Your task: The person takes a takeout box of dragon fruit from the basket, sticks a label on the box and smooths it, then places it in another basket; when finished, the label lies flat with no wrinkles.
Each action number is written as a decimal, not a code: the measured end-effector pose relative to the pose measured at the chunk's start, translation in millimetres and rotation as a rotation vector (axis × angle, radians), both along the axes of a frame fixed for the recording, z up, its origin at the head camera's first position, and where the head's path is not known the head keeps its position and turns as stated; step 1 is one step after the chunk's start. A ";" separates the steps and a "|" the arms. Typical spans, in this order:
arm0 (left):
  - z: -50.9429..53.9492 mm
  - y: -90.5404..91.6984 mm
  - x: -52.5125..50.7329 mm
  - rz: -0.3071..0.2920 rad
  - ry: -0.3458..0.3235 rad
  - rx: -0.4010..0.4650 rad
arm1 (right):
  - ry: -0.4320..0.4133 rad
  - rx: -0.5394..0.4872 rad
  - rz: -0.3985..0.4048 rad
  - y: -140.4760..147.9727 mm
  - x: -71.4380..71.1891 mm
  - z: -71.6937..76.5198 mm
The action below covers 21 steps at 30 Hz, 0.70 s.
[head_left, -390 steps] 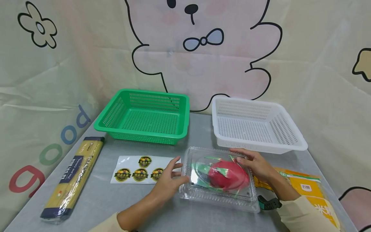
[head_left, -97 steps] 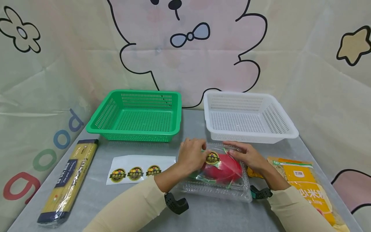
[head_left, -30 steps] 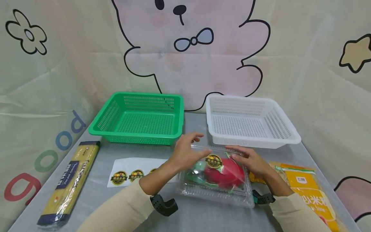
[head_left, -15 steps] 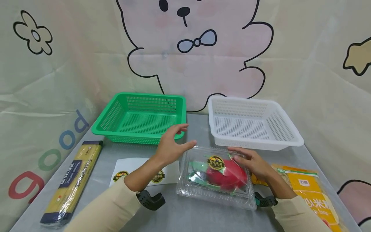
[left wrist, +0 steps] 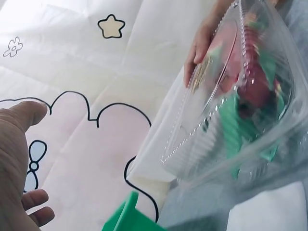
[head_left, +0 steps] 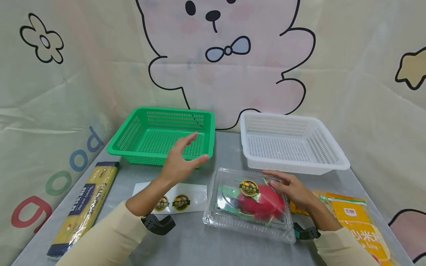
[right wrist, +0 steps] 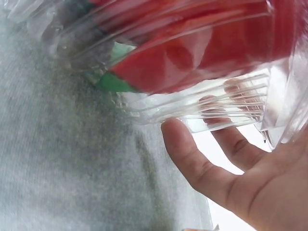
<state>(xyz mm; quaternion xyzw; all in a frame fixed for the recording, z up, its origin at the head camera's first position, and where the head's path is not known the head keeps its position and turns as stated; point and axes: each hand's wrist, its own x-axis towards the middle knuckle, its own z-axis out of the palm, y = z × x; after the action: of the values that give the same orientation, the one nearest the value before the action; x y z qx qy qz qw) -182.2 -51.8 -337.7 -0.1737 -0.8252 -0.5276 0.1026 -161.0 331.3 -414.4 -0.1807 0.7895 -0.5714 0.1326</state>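
Observation:
A clear plastic clamshell box (head_left: 219,218) with a red dragon fruit (head_left: 266,203) inside lies on the table, turned slightly. A round black-and-gold sticker (head_left: 249,188) is on its lid. My right hand (head_left: 294,188) holds the box at its far right corner; the right wrist view shows thumb and fingers about the box's edge. My left hand (head_left: 178,162) is in the air with fingers spread, holding nothing, in front of the green basket (head_left: 159,159). Below it lies a white sticker sheet (head_left: 198,197), partly hidden by the left forearm, with two similar stickers showing.
A white basket (head_left: 286,164) stands behind the box. At the left lies a pack of noodles (head_left: 91,199) in clear wrap. A yellow bag (head_left: 356,221) lies at the right, partly behind the right forearm. A printed cloth (head_left: 253,85) hangs behind the table.
Since the earliest frame a sticker has left the sheet and now sits on the lid. My left hand has lifted off the lid and moved left; my right hand has stayed at the box.

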 end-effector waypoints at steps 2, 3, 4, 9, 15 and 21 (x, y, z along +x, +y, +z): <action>0.7 -6.6 -1.2 0.008 0.008 -0.002 | 0.002 0.005 0.001 0.0 -0.1 0.1; 1.2 -9.9 -1.9 0.012 0.014 -0.001 | 0.000 0.005 0.001 0.1 0.0 0.2; 1.8 -13.2 -2.8 0.020 0.020 -0.002 | -0.003 0.006 0.001 0.3 0.0 0.2; 3.1 -33.1 -9.8 0.066 0.050 -0.013 | -0.003 0.010 -0.004 1.0 0.2 0.4; -0.8 -61.6 -18.5 0.134 0.047 -0.021 | 0.002 0.005 0.000 0.6 -0.7 -0.7; -5.7 -82.9 -23.7 0.189 0.059 -0.005 | -0.004 0.023 -0.012 0.1 -1.9 -1.1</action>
<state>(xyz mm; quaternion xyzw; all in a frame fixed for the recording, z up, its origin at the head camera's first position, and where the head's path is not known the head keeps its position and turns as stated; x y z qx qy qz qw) -205.9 -134.6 -343.3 -0.1107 -0.8357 -0.5083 0.1759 -162.9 331.4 -415.5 -0.1735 0.7967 -0.5635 0.1329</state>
